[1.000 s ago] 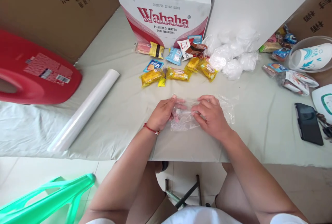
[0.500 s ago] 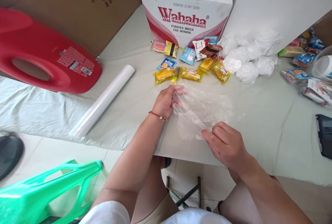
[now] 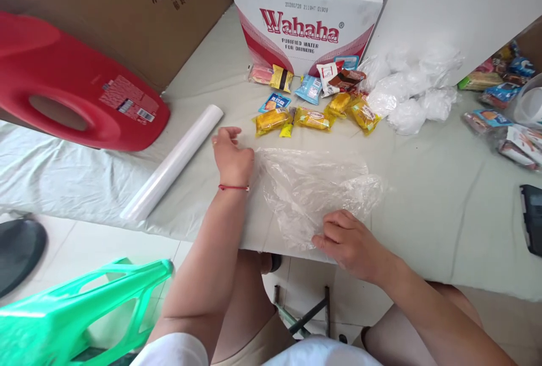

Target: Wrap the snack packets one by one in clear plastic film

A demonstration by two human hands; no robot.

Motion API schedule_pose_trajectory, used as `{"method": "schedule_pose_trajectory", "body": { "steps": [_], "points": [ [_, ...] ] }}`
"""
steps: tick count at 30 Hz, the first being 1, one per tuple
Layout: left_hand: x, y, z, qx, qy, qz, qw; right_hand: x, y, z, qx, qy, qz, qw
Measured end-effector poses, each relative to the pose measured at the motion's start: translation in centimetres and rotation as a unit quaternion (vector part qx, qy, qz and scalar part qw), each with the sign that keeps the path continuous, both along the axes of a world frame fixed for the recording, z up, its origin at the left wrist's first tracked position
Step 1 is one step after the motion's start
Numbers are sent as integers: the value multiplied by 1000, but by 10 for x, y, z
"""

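Observation:
A clear, crumpled plastic bag [image 3: 313, 185] lies spread out on the cloth-covered table in front of me. My right hand [image 3: 349, 242] pinches its near edge, close to the table's front. My left hand [image 3: 232, 158], with a red string bracelet at the wrist, is just left of the bag. Its fingers are bent but apart, with nothing visible in them. Beside that hand, on its left, a white roll of plastic [image 3: 173, 162] lies at a slant. Behind the bag sit yellow-wrapped cakes [image 3: 313, 118] and a small blue snack packet [image 3: 274, 103].
A Wahaha water carton [image 3: 309, 27] stands at the back, more snack packets before it. Filled clear bags [image 3: 406, 92] pile up to its right. A red jug [image 3: 139, 109] is at left, a green plastic stool [image 3: 122, 292] below. A black device [image 3: 532, 216] lies far right.
My left hand has let go of the bag and moved left toward the roll. The bag now lies flatter and wider. My right hand has come slightly nearer and left, still pinching it.

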State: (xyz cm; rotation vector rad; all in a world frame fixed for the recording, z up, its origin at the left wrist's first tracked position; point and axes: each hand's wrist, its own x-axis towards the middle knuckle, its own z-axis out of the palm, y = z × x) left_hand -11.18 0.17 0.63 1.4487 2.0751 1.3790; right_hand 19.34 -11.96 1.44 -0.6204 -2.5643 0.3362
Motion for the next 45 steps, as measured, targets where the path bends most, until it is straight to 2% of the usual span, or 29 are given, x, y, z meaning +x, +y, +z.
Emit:
{"method": "schedule_pose_trajectory", "body": {
  "steps": [1, 2, 3, 4, 5, 7, 9, 11, 13, 15, 18, 21, 23, 26, 29, 32, 35, 36, 38, 40, 41, 43, 45],
  "points": [
    [0, -2, 6, 26, 52, 63, 996, -3, -1, -1, -3, -2, 6, 1000],
    [4, -3, 14, 66, 95, 99, 988, -6, -2, -1, -6, -4, 13, 1000],
    [12, -4, 23, 104, 127, 97, 982, -8, -3, -1, -10, -4, 21, 1000],
    [22, -5, 31, 135, 147, 69, 978, -11, -4, -1, -13, -5, 27, 1000],
    [35, -6, 37, 148, 162, 14, 976, -13, -5, -2, -17, -9, 33, 999],
    [64, -6, 40, 92, 209, -158, 961, -15, -7, -4, -24, -16, 46, 998],
    [91, -4, 34, 6, 260, -258, 930, -14, -9, -6, -32, -22, 56, 998],
    [111, -2, 22, -76, 292, -308, 902, -10, -10, -7, -40, -29, 60, 997],
    [120, -1, 13, -117, 308, -347, 878, -5, -10, -8, -50, -33, 59, 996],
    [122, -1, 8, -130, 313, -374, 863, 3, -7, -7, -60, -29, 56, 996],
    [118, -2, 6, -129, 308, -392, 857, 16, 0, -5, -64, -26, 49, 996],
    [110, -1, 2, -117, 276, -377, 876, 28, 5, -4, -58, -34, 33, 997],
    [104, 2, -1, -93, 219, -332, 913, 34, 7, -2, -53, -30, 19, 998],
    [93, 7, -4, -62, 137, -210, 966, 43, 12, 2, -40, -10, -2, 999],
    [81, 10, -2, -80, 123, -83, 986, 57, 21, 11, -45, -22, -22, 998],
    [70, 7, 0, -121, 135, -20, 983, 76, 31, 27, -130, -86, -13, 988],
    [63, -1, 0, -139, 126, -2, 982, 92, 38, 41, -279, -91, 7, 956],
    [61, -3, -1, -137, 119, -1, 983, 94, 40, 43, -322, -60, -24, 945],
    [60, -8, -4, -126, 104, -7, 987, 90, 45, 42, -360, 42, -173, 916],
    [61, -12, -6, -104, 89, -21, 990, 78, 54, 32, -333, 134, -351, 865],
    [63, -14, -7, -90, 80, -31, 992, 69, 59, 26, -309, 162, -414, 841],
    [68, -18, -8, -60, 54, -55, 995, 50, 72, 11, -276, 171, -466, 823],
    [75, -23, -9, -36, 19, -86, 995, 32, 84, -2, -252, 155, -471, 831]
  ]
}}
